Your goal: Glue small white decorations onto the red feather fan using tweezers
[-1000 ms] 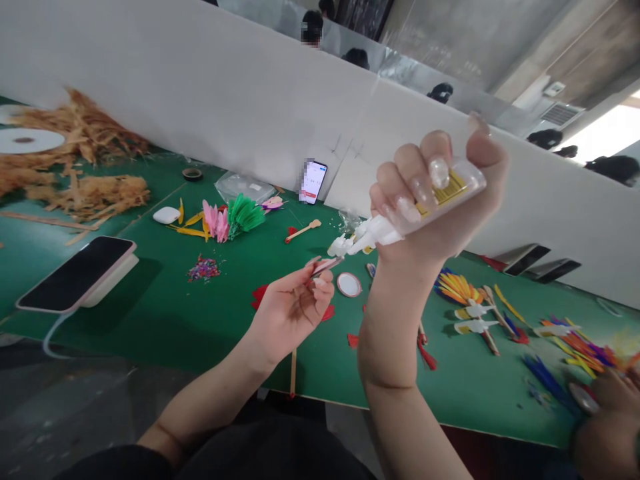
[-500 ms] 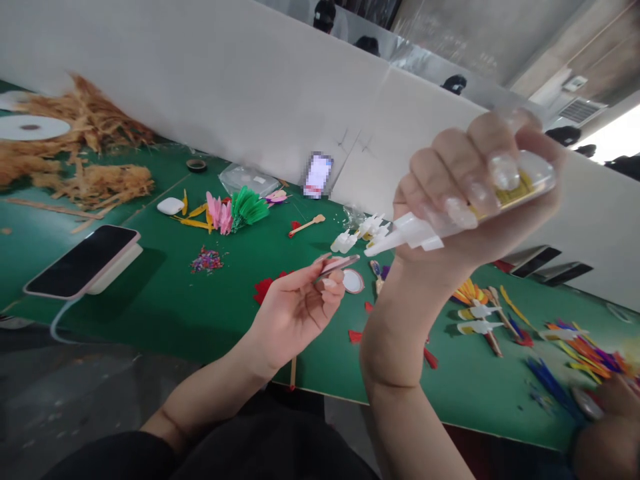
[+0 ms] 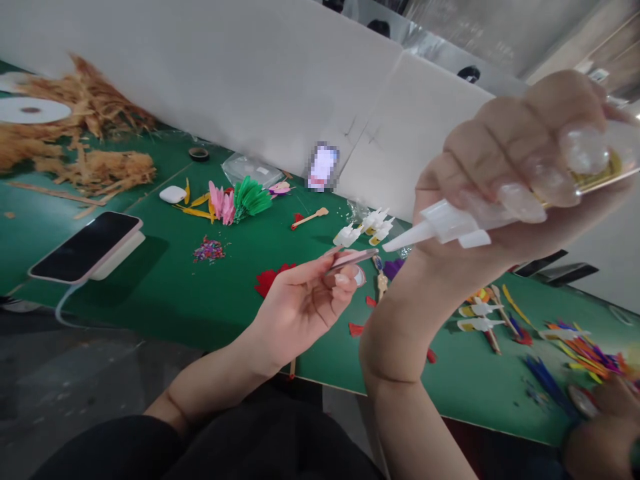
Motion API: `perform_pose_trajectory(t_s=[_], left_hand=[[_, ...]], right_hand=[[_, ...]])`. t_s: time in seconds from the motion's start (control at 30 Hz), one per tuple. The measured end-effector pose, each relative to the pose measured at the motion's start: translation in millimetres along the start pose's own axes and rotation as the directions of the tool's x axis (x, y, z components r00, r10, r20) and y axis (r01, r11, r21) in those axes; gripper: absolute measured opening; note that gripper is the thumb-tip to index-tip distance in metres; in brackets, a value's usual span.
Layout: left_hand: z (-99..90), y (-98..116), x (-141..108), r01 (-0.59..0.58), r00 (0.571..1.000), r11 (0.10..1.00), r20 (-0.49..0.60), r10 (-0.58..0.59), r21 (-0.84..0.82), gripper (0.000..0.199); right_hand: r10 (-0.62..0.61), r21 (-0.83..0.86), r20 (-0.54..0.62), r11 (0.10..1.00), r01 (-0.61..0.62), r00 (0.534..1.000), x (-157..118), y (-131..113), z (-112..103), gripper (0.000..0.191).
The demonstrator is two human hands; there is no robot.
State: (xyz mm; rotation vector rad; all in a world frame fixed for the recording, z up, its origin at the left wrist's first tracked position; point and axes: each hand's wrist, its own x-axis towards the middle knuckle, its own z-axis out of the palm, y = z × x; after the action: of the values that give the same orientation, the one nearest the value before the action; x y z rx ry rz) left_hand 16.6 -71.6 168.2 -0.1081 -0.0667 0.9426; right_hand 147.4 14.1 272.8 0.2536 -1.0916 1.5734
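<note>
My left hand (image 3: 303, 310) is closed in a pinch around slim pinkish metal tweezers (image 3: 357, 257), whose tips point right. My right hand (image 3: 515, 163), raised close to the camera, wraps around a small clear glue bottle (image 3: 445, 223) with a white nozzle and yellow label. The bottle is tilted so that its nozzle tip sits just beside the tweezer tips; a small gap seems to separate them. Whether the tweezers grip anything is too small to tell. Behind my left fingers, a small round white disc (image 3: 359, 276) is partly hidden.
On the green table (image 3: 225, 300) are more glue bottles (image 3: 370, 225), red pieces (image 3: 273, 280), green strips (image 3: 253, 198), a small wooden stick (image 3: 311, 218) and colourful bits (image 3: 210, 249). A phone (image 3: 87, 247) lies left, brown fibre (image 3: 100, 170) behind it. Another person's hand (image 3: 613, 403) is at right.
My right hand and the glue bottle have come nearer the camera and shifted right. My left hand has moved slightly right with the tweezers, their tips staying near the nozzle. The view has tilted slightly.
</note>
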Motion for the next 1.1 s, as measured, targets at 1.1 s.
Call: perform_pose_trajectory(t_s=[1.1], left_hand=[[8.2,-3.1,-4.8,0.003,0.999,1.000,-0.054,-0.004,-0.026,0.041]], right_hand=[[-0.126,-0.216,0.014,0.968,0.126,0.992,-13.3,-10.0,-20.8,0.021]])
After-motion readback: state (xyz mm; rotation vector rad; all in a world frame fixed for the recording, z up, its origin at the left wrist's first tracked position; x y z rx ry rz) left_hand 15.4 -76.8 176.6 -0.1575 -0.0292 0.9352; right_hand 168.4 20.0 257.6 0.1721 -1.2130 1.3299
